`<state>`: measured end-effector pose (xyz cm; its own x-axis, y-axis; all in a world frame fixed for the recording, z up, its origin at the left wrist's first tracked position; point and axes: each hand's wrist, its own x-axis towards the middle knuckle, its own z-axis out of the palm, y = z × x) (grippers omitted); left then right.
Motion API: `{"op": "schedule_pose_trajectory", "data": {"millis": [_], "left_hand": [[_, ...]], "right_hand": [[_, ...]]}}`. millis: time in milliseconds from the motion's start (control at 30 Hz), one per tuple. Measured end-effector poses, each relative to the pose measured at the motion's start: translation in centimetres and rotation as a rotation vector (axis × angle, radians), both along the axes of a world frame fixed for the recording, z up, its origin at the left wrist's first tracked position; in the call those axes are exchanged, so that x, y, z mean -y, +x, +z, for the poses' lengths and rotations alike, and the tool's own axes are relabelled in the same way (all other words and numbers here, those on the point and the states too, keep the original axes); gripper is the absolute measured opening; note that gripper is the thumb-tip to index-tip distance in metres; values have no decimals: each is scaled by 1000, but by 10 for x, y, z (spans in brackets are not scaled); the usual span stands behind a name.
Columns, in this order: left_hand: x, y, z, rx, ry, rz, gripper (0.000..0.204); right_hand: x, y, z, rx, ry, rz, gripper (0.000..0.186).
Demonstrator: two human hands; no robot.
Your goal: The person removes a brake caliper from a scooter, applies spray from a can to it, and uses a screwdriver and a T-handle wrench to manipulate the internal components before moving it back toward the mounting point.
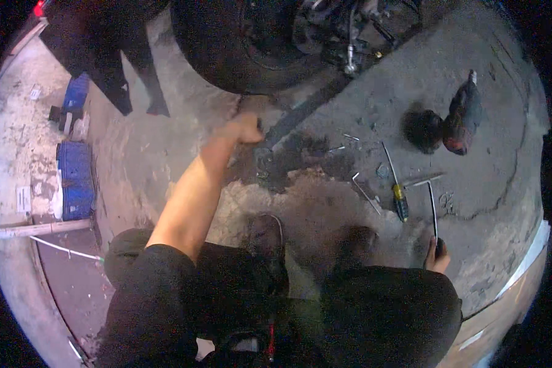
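My left hand [246, 130] is closed and a little blurred, low over the floor below a large black tyre [208, 61]. A small dark bit shows at its fingers, too unclear to name. Beside my right knee, my right hand [437, 259] grips the dark lower end of a long thin metal L-shaped wrench [434, 211]. Its bent end points up and away from me. Near it on the floor lie a screwdriver [400, 201] with a yellow and black handle, an L-shaped hex key [367, 193] and small metal pieces [349, 137].
Wheel-side metal parts [349, 58] hang at the top. A dark reddish bottle-like thing [460, 126] and a round black thing [424, 130] stand at the right. Another person's legs [104, 55] are at the upper left, by blue containers [75, 178] along the wall.
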<state>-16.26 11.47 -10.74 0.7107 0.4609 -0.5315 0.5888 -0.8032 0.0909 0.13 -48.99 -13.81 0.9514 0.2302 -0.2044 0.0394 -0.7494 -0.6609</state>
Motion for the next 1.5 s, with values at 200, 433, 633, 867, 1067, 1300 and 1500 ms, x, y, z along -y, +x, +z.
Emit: {"op": "schedule_pose_trajectory", "data": {"millis": [200, 433, 633, 867, 1067, 1300, 1500], "left_hand": [[30, -50, -37, 152, -213, 186, 55], [30, -60, -60, 213, -93, 41, 55], [41, 8, 12, 39, -46, -189, 39], [87, 101, 75, 405, -383, -39, 37], [159, 128, 118, 706, -806, 236, 34], [187, 147, 143, 815, -1004, 246, 29], [196, 153, 161, 847, -784, 30, 30]], "right_hand": [[55, 13, -33, -2, -104, 35, 20], [27, 14, -19, 246, -163, 113, 17], [-20, 0, 12, -12, 133, -90, 19], [-160, -13, 65, -464, 364, 184, 36], [-229, -15, 54, -395, 878, 221, 36], [-227, -1, 117, -972, 1376, -149, 27], [-205, 5, 103, -1147, 1443, -209, 26]]}}
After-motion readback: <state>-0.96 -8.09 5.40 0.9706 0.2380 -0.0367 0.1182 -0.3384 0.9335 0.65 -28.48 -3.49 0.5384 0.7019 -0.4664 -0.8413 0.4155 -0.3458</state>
